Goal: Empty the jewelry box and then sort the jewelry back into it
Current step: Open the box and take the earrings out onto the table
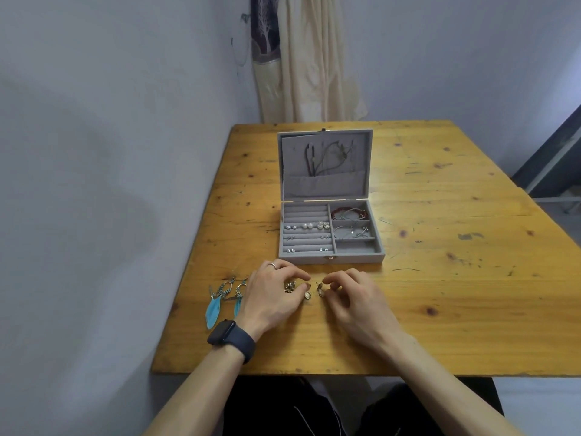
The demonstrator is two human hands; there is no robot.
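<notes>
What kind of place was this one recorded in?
Probably a room in a home: a worn wooden table stands in a corner of plain pale walls, a cream curtain hangs behind it, and an open grey jewelry box sits on the table.

This looks like a room in a home. A worn plank table (scratched, stained, knots showing) fills the middle and right of the frame, set into a corner of plain pale walls. At top centre a cream curtain hangs in that corner beside a darker patterned cloth. A grey velvet jewelry box stands open on the table.
</notes>
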